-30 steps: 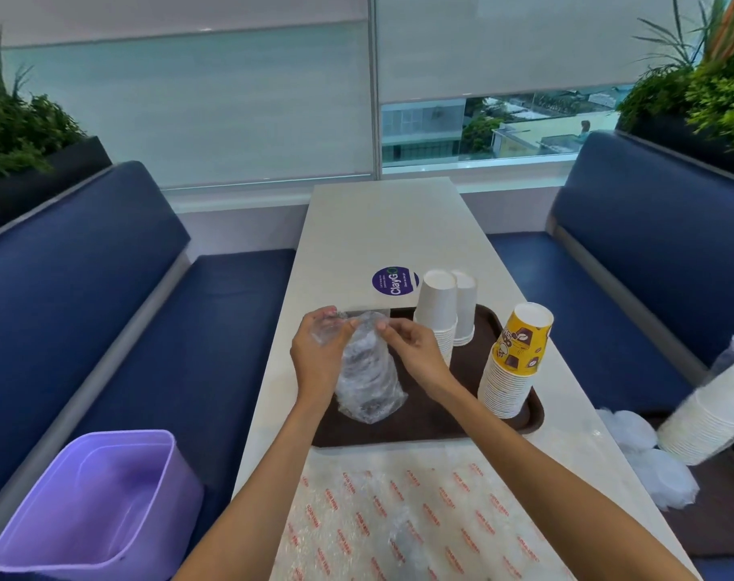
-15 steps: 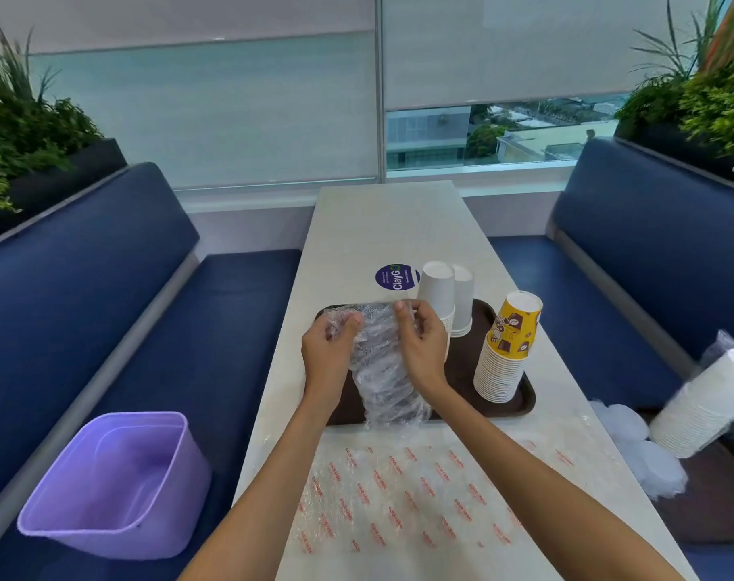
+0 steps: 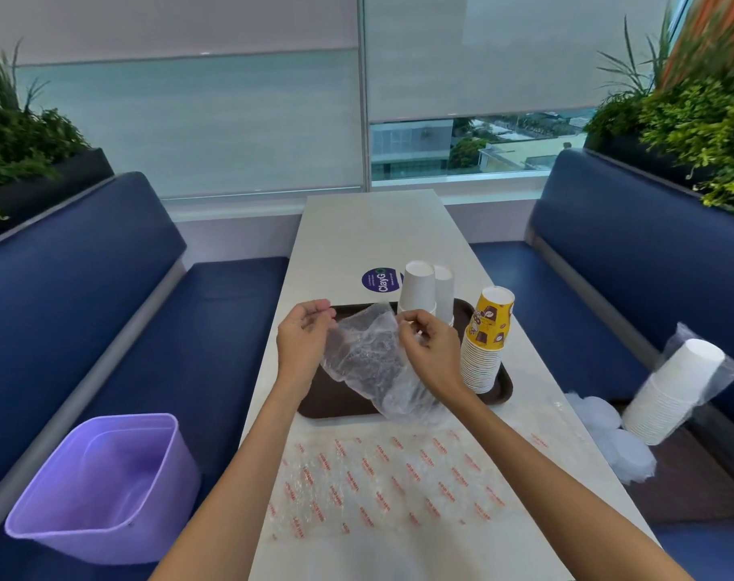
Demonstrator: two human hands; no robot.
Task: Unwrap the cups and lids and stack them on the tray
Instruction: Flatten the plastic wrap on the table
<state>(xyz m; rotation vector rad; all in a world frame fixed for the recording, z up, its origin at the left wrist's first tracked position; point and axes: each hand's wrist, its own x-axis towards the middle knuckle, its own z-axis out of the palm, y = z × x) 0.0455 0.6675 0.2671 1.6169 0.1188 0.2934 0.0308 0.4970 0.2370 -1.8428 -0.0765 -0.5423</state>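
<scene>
left hand point(image 3: 302, 341) and right hand point(image 3: 430, 350) each pinch the clear wrapper point(image 3: 365, 358) with curled fingers, over the tray point(image 3: 315, 398)

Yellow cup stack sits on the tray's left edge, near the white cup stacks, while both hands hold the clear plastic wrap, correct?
No. The head view shows the yellow cup stack on the right edge of the tray, not the left. It is near the white cup stacks, and the left hand and right hand both hold the clear plastic wrap.

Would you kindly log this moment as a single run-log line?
phase: unwrapping | left hand: pinches clear wrapper | right hand: pinches same wrapper | wrapper: over tray | tray: cup stacks
</scene>
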